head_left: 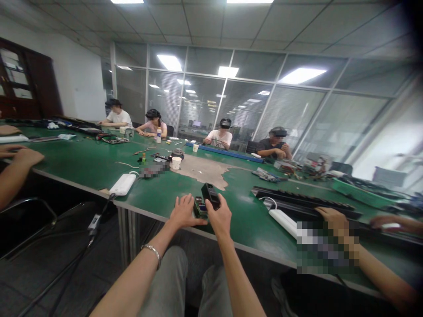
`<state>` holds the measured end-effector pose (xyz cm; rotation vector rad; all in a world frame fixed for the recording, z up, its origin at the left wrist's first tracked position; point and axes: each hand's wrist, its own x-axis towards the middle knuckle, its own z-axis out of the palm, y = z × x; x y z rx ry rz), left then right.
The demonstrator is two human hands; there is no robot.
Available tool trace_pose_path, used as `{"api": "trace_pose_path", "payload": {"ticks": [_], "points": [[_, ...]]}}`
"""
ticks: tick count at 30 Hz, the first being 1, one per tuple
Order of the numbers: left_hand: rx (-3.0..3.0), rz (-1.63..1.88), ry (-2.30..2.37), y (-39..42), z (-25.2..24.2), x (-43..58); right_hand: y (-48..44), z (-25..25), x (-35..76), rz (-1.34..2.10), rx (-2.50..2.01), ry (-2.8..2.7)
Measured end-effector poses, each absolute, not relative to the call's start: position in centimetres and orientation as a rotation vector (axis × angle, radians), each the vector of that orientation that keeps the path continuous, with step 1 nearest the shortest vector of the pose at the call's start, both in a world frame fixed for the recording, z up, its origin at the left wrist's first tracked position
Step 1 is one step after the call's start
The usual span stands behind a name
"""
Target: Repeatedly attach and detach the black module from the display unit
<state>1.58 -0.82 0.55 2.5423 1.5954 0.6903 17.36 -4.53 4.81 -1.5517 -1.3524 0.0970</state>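
Note:
My right hand [220,215] grips a black box-shaped plastic housing [210,194], tilted just above the table near its front edge. Directly to its left is a small green circuit board [200,209] with parts on it. My left hand [183,213] lies around the board's left side, thumb along its near edge and fingers along the far left, steadying it. The housing and the board are very close together; whether they touch I cannot tell. A bracelet circles my left wrist.
The green table [152,200] bears a worn patch [203,169], a paper cup [176,163], a white power bank [124,184] and dark metal rails [304,204]. A co-worker's hand [333,220] is at the right, another person's arm [20,169] at the left. Several people sit opposite.

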Motion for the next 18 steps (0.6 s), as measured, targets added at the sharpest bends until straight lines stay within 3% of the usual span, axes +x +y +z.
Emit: {"api": "trace_pose_path", "payload": {"ticks": [10,18], "points": [[2.548,0.639,1.596,-0.8,0.7,1.6,-3.7,-0.1,20.8,0.018,-1.704,-1.349],[2.535,0.572,1.599,-1.4,1.3,1.6,-4.3,-0.9,20.9,-0.128,-1.710,-1.454]]}}
